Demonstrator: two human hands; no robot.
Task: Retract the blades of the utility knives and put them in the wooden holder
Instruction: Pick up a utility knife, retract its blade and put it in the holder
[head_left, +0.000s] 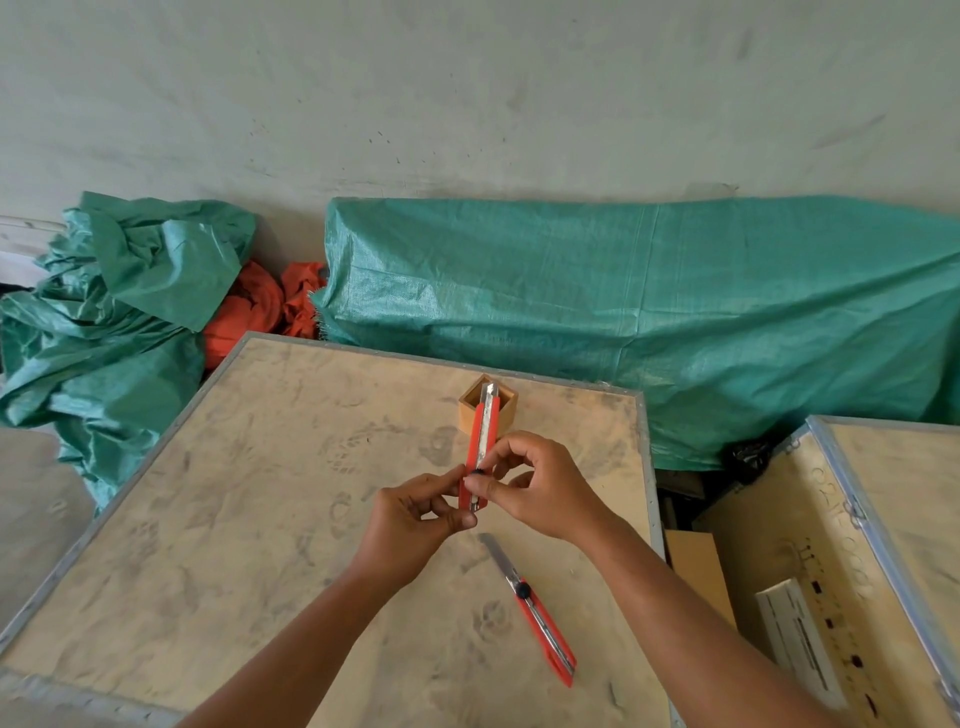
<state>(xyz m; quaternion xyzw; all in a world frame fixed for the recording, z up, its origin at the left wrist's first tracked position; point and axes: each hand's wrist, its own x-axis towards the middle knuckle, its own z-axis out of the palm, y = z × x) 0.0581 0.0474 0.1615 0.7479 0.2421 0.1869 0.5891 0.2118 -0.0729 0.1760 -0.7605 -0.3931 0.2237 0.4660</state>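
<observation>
Both hands hold one red utility knife (484, 431) upright above the wooden crate lid (249, 509), its tip overlapping the wooden holder (470, 415) behind it. My left hand (415, 525) pinches the knife's lower end. My right hand (540, 483) has thumb and fingers at the black slider. Only a short bit of blade shows at the tip. A second red utility knife (537, 616) lies flat on the lid near my right forearm, its blade extended toward the hands. The small square holder stands near the lid's far edge.
An open wooden crate (810, 561) with a white box inside stands at the right. Green tarpaulin (649, 301) covers bulky things behind the lid, with crumpled green and orange sheeting (244, 306) at the left. The lid has metal-trimmed edges.
</observation>
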